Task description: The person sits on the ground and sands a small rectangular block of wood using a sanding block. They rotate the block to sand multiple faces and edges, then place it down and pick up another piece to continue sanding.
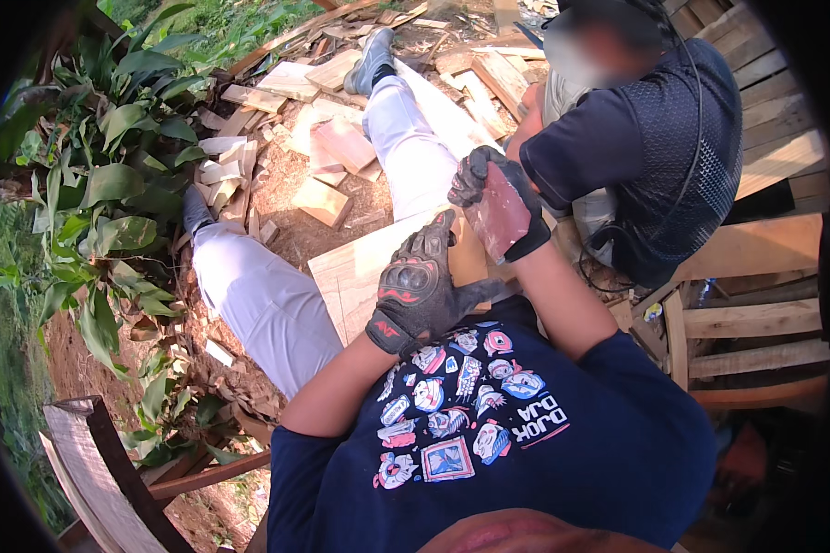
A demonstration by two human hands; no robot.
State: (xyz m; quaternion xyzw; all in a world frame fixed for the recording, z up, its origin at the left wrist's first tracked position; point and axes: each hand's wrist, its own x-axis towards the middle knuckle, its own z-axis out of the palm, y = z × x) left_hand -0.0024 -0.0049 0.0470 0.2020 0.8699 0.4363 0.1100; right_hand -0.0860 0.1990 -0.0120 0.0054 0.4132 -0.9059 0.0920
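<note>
My left hand (417, 281), in a black glove with red marks, lies on a pale wooden board (341, 281) in front of my lap. Its fingers stretch forward and its thumb points right. My right hand (496, 203), also gloved, is raised just to the right with its fingers curled in. A worn reddish patch shows across it; whether that is glove or something held I cannot make out. Between the two hands shows a yellowish wooden face (468, 258), partly hidden by them.
My legs stretch forward among scattered wood offcuts (341, 143) and sawdust. A co-worker (646, 147) in a dark shirt sits close on my right. Leafy plants (120, 184) grow at the left. Stacked slats (756, 323) stand right, and a thick timber (111, 470) stands lower left.
</note>
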